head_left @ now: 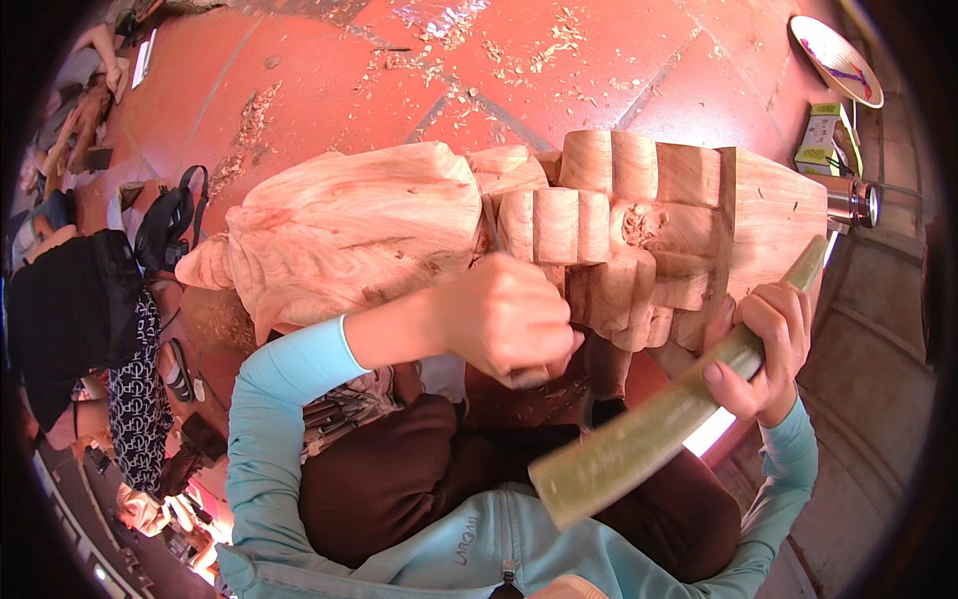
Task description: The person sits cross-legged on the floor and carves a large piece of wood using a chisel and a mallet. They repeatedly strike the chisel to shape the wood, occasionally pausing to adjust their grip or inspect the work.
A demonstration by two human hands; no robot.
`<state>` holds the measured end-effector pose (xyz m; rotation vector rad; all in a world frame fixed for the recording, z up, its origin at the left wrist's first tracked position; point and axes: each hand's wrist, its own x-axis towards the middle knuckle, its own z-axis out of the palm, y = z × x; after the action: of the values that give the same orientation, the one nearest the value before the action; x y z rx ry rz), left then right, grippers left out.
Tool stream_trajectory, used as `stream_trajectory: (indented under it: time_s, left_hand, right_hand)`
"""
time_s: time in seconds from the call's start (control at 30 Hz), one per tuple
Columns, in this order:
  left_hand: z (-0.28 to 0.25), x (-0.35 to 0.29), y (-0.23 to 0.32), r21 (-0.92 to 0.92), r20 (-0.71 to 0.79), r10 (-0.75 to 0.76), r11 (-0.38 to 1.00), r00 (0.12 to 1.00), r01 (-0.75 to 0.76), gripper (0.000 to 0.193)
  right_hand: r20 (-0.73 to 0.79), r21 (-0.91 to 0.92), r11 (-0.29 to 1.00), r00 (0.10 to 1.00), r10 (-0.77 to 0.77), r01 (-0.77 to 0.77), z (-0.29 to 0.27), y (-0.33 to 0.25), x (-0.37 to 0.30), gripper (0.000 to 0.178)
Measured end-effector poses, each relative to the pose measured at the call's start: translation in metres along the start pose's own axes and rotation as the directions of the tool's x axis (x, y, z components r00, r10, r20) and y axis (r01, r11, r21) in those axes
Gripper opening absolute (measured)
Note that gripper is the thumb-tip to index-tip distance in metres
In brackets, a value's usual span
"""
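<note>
A large pale wood carving [369,220] lies across in front of me, with smooth drapery-like folds at its left and blocky, stepped shapes at its right. My left hand [504,314] is closed in a fist round a chisel [492,228]. The chisel's thin blade reaches up into a gap between the carved blocks, and the hand hides most of its handle. On the right, my right hand [763,349] grips a long greenish wooden club [639,429] near its narrow end. The club's wide end slants down over my lap, apart from the chisel.
Several carving tools [334,419] lie on cloth beside my left thigh. Wood shavings [529,45] litter the red tiles. At far right are a conical hat [836,62], a green box [828,140] and a metal flask [853,203]. A person in black [75,319] and a black bag [170,225] are left.
</note>
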<state>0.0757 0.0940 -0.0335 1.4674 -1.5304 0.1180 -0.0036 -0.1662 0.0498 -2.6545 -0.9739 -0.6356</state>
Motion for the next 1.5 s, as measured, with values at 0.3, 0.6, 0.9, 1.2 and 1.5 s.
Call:
stream_trajectory:
  time_s: [0.3,0.6,0.9,1.2,1.5]
  left_hand:
    - [-0.002,0.003,0.006,-0.114,-0.064,-0.096,0.989,0.993,0.089,0.021]
    - [-0.005,0.002,0.000,-0.100,-0.030,-0.048,0.994,0.998,0.045,0.023]
    - [-0.006,0.002,-0.004,-0.137,-0.061,-0.109,0.986,0.992,0.099,0.021]
    - [-0.009,0.006,-0.008,-0.110,-0.060,-0.151,0.983,0.987,0.144,0.018]
    - [-0.006,0.004,-0.011,-0.112,-0.062,-0.188,0.977,0.980,0.181,0.020]
  right_hand:
    - [-0.093,0.139,0.989,0.995,-0.027,0.040,0.003,0.003,-0.001,0.054]
    - [-0.051,0.107,0.994,0.999,0.016,-0.010,0.005,0.011,0.001,0.057]
    - [-0.050,0.082,0.997,0.999,0.016,-0.012,0.008,0.015,0.008,0.069]
    - [0.057,-0.041,0.998,0.997,0.046,-0.044,0.003,0.015,0.021,0.056]
    - [0.166,-0.098,0.993,0.983,0.079,-0.063,0.002,0.016,0.026,0.055]
